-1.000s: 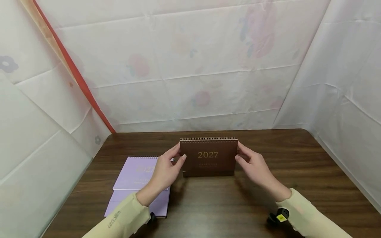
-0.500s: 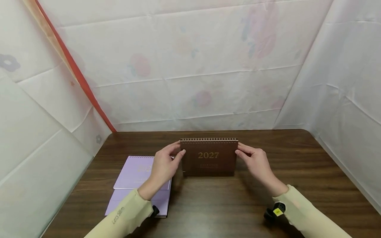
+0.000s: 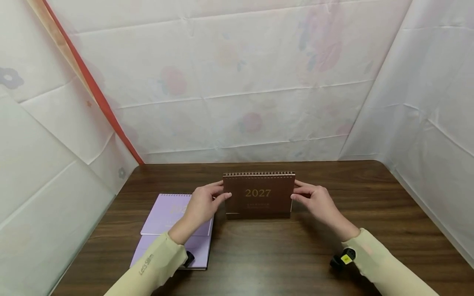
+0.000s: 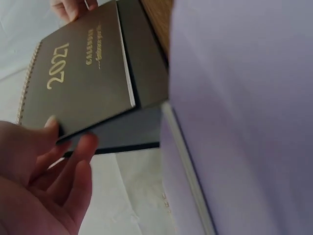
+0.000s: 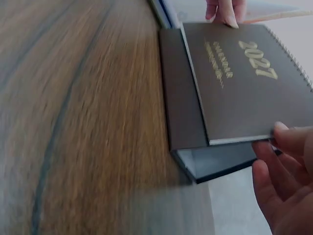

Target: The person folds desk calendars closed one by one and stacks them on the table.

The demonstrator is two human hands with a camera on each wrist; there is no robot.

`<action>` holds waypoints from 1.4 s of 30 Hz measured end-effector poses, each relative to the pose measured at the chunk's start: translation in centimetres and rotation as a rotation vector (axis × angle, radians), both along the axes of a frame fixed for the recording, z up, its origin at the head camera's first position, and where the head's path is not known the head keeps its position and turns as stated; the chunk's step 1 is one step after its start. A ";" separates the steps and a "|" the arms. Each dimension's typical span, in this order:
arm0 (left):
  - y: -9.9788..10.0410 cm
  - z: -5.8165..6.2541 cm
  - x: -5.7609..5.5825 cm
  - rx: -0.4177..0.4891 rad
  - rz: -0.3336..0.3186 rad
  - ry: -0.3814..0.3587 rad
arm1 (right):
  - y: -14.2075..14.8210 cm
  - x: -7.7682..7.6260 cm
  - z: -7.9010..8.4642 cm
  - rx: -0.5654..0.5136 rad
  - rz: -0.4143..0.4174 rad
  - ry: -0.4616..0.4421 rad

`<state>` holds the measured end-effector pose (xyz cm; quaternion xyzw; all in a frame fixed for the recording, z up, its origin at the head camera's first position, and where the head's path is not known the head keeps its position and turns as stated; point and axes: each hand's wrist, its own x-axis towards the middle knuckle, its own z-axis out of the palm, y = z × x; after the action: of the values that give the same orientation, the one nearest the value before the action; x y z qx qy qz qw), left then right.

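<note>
A brown 2027 desk calendar (image 3: 259,205) stands upright as a tent on the table, its spiral binding on top and its cover facing me. At its left edge my left hand (image 3: 201,209) grips it, thumb on the cover and fingers at the side and behind. My right hand (image 3: 321,205) pinches the opposite edge in the same way. The left wrist view shows the left thumb (image 4: 46,137) on the cover of the calendar (image 4: 83,83). In the right wrist view the stand's hollow side appears below the cover (image 5: 234,107), beside the right hand (image 5: 288,181).
A purple 2027 calendar (image 3: 163,226) lies flat to the left, partly under my left forearm. The brown wooden table (image 3: 266,255) ends at white patterned cloth (image 3: 237,123) behind, with more cloth at both sides. Each wrist wears a black device (image 3: 344,258).
The brown calendar stays nearly in place. Both thumbs rise along its edges and then come back down, the left one now reaching a little further onto the cover.
</note>
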<state>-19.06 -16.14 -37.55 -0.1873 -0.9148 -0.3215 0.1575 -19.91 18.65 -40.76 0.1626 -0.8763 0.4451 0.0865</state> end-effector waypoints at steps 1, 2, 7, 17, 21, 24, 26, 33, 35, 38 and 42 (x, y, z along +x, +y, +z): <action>-0.1 -0.1 0.0 -0.026 -0.009 -0.010 | 0.1 -0.1 -0.1 0.006 0.019 -0.006; -0.1 -0.1 0.0 -0.048 -0.016 -0.020 | 0.2 -0.1 -0.2 0.010 0.035 -0.014; -0.2 0.0 -0.2 -0.118 -0.031 -0.059 | 0.6 -0.3 -0.4 0.014 0.090 -0.040; -0.5 -0.4 -0.3 -0.203 -0.048 -0.151 | 0.5 -0.2 -1.1 0.023 0.107 -0.042; -0.4 -0.4 -0.3 -0.187 -0.016 -0.142 | 0.4 -0.2 -1.3 0.013 0.085 -0.018; -0.3 -0.3 -0.3 -0.159 -0.004 -0.143 | 0.5 -0.1 -1.1 0.007 0.071 -0.023; -0.3 -0.2 -0.2 -0.125 -0.002 -0.146 | 0.6 0.0 -0.8 -0.007 0.060 -0.030; -0.3 0.1 0.1 0.027 -0.012 -0.159 | 0.7 0.5 0.2 -0.142 0.047 -0.084; -0.2 0.2 0.3 0.074 -0.015 -0.148 | 0.7 0.7 0.4 -0.189 0.039 -0.121; 0.0 0.3 0.6 0.151 -0.021 -0.137 | 0.7 1.0 0.5 -0.255 0.013 -0.178; 0.4 0.2 0.8 0.255 -0.026 -0.159 | 0.7 1.3 0.6 -0.345 -0.010 -0.251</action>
<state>-18.25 -15.75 -37.34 -0.1515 -0.8736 -0.4509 0.1028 -18.64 19.35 -40.14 0.0841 -0.7919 0.6048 0.0053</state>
